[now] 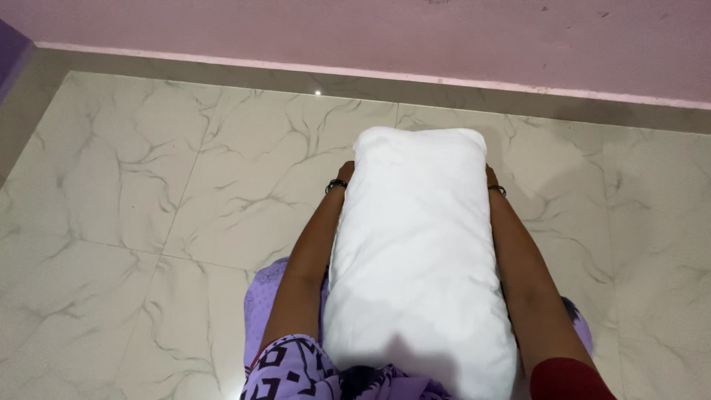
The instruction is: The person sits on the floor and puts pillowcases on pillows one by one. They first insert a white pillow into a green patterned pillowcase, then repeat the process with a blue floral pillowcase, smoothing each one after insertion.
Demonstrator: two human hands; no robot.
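The fingers of both hands are hidden behind the far end of the white pillow (418,252), so whether they are spread or curled cannot be told. Only the heel of the left hand (344,175) and a sliver of the right hand (490,178) peep out at the pillow's two sides, each pressed flat against the fabric and gripping it between them. A dark bangle (335,185) rings the left wrist and another dark bangle (497,190) rings the right.

The pillow lies lengthwise between the two forearms. Its long axis runs straight away from the person, the far short end pointing toward the pink wall (370,33), the near end resting at the lap over the purple patterned garment (289,367). The hands hold it near that far end, one on each long side.

Below and around is a pale marble-veined tiled floor (148,185), meeting the wall at a grey skirting strip (222,74).
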